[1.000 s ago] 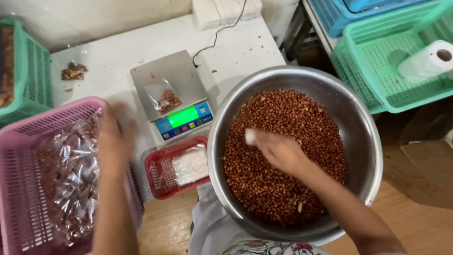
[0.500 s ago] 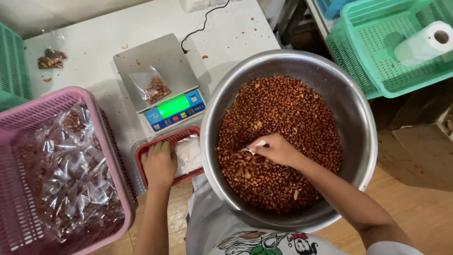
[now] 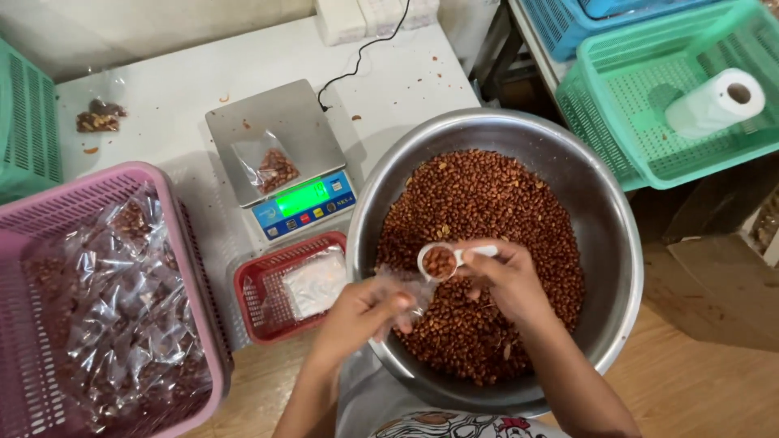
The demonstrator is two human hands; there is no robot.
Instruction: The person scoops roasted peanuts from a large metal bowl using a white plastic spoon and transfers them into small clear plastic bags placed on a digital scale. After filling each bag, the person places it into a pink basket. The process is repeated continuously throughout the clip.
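I am watching the right hand closing around the handle of a small white measuring scoop, which is carrying a level load of reddish-brown peanuts. The left hand is pinching a small clear plastic bag by its mouth, fingers curled shut on the film; the bag is hanging over the near-left rim of the steel bowl, just beside the scoop.

The scoop is sitting touching or nearly touching the bag's opening (I cannot tell whether the mouth is fully spread, as the film is transparent and crumpled). In my judgement, doing this step well is depending on three points: the left fingers are needing to hold the mouth wide, the scoop lip is needing to go inside the opening before tilting, and both are needing to stay above the bowl, so that any stray nuts are falling back onto the heap of peanuts.

On the counter, the digital scale is bearing another small bag with a few nuts on its platform, its green display lit. A red basket between scale and bowl is holding flat empty bags. The pink basket at the left is holding filled packets. A few spilled nuts are lying on the counter at the far left.
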